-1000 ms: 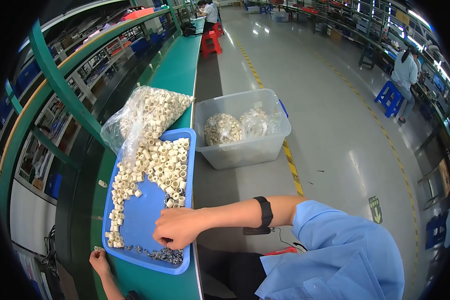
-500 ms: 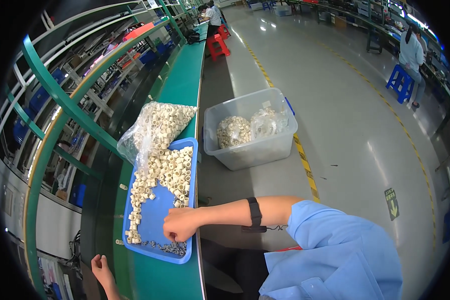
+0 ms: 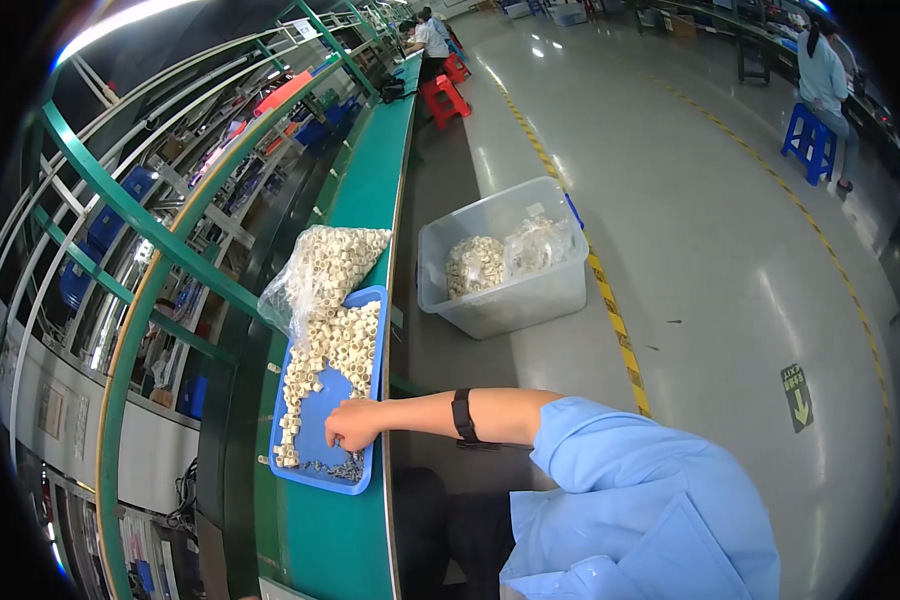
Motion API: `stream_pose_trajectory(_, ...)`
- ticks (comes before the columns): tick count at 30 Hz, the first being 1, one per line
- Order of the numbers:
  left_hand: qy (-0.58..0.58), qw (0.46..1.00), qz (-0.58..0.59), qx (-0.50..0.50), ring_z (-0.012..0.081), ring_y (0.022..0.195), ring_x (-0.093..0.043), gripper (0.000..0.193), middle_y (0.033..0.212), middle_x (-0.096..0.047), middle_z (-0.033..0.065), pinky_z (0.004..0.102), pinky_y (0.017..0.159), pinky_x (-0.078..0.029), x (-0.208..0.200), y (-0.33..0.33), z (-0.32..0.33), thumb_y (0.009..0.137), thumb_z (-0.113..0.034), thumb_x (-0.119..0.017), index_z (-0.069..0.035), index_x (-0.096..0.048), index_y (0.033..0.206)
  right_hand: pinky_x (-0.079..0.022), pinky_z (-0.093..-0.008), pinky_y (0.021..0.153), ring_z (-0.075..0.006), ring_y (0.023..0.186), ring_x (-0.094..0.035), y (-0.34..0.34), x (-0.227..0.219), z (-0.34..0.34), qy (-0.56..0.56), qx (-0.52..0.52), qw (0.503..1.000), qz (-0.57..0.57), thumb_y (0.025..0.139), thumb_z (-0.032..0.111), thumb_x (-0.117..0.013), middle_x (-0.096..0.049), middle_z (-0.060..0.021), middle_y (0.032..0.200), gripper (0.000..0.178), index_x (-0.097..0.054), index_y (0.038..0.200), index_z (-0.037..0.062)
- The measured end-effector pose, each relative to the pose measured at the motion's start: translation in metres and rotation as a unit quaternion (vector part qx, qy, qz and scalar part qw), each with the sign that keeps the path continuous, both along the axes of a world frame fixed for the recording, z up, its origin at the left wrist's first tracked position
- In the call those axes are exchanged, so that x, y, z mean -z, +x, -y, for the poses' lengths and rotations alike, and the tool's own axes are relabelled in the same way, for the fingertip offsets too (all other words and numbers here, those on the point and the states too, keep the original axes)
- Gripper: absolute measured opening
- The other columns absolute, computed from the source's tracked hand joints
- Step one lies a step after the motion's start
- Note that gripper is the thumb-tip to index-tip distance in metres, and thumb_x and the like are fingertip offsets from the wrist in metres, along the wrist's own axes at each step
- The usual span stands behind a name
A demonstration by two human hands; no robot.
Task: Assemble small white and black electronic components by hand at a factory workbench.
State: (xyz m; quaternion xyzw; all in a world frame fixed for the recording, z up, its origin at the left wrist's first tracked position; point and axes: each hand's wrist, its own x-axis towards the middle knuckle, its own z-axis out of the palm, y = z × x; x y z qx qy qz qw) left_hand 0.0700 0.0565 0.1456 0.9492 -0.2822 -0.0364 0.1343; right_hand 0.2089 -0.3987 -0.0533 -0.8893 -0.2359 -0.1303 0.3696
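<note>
My right hand reaches over the blue tray, its fingers curled downward and bunched together. Whatever they pinch, if anything, is too small to see. Short cream-coloured tubular pieces fill the far half of the tray and run down its left side. Small grey metal bits lie scattered along the near end, just below my hand. A clear plastic bag full of the same cream pieces rests over the tray's far end. A black band circles my right forearm. My left hand is out of view.
The tray stands on a long green bench beside green metal framing. Right of the bench, a translucent tub on the floor holds bagged pieces. Red stools and a blue stool stand farther off, with people seated nearby.
My left hand, visible at the lower left before, has gone out of view. The view has shifted, and my right hand remains over the tray, its fingers still pointing down.
</note>
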Motion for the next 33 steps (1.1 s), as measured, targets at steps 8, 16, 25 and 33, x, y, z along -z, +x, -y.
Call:
stream_pose_trajectory(8,0.108,0.987,0.115,-0.018,0.0376,0.113,-0.066,0.036,0.136,-0.062,0.0218,0.0475,0.101,-0.050,0.098,-0.034,-0.119,0.100,-0.021,-0.068,0.000,-0.064,0.129,-0.055,-0.0445,0.078,-0.0320,0.091,-0.071,-0.017,-0.016,0.003,0.004,-0.001,1.000,-0.029,0.079,0.010,-0.060,-0.075,-0.0088,0.090,0.025,-0.070,0.101,0.0091)
stream_pose_trajectory(16,0.031,0.932,0.211,-0.294,0.0374,0.102,-0.066,0.030,0.123,-0.064,0.0187,0.0488,0.095,-0.050,0.181,-0.151,-0.158,0.098,-0.018,-0.070,-0.002,-0.066,0.122,-0.056,-0.0383,0.079,-0.0228,0.088,-0.070,0.022,0.021,-0.014,0.103,-0.083,0.991,0.025,0.085,0.024,-0.073,-0.072,-0.0123,0.097,0.027,-0.071,0.106,0.0067)
stream_pose_trajectory(25,-0.063,0.840,0.296,-0.451,0.0347,0.089,-0.065,0.008,0.093,-0.069,0.0135,0.0447,0.079,-0.048,0.140,-0.173,-0.091,0.091,-0.004,-0.066,-0.003,-0.069,0.098,-0.051,-0.0279,0.076,-0.0108,0.082,-0.063,0.019,0.015,0.013,0.113,0.021,0.993,-0.032,0.093,0.002,-0.065,-0.068,-0.0045,0.085,0.010,-0.066,0.101,-0.0014)
stream_pose_trajectory(33,-0.026,0.805,0.286,-0.520,0.0323,0.083,-0.067,0.012,0.090,-0.070,0.0128,0.0407,0.075,-0.051,0.157,-0.155,-0.123,0.087,-0.005,-0.071,-0.002,-0.071,0.099,-0.049,-0.0243,0.073,-0.0098,0.082,-0.062,0.019,0.021,0.006,0.153,-0.022,0.986,-0.061,0.095,-0.001,-0.064,-0.068,-0.0036,0.088,0.011,-0.067,0.105,-0.0033)
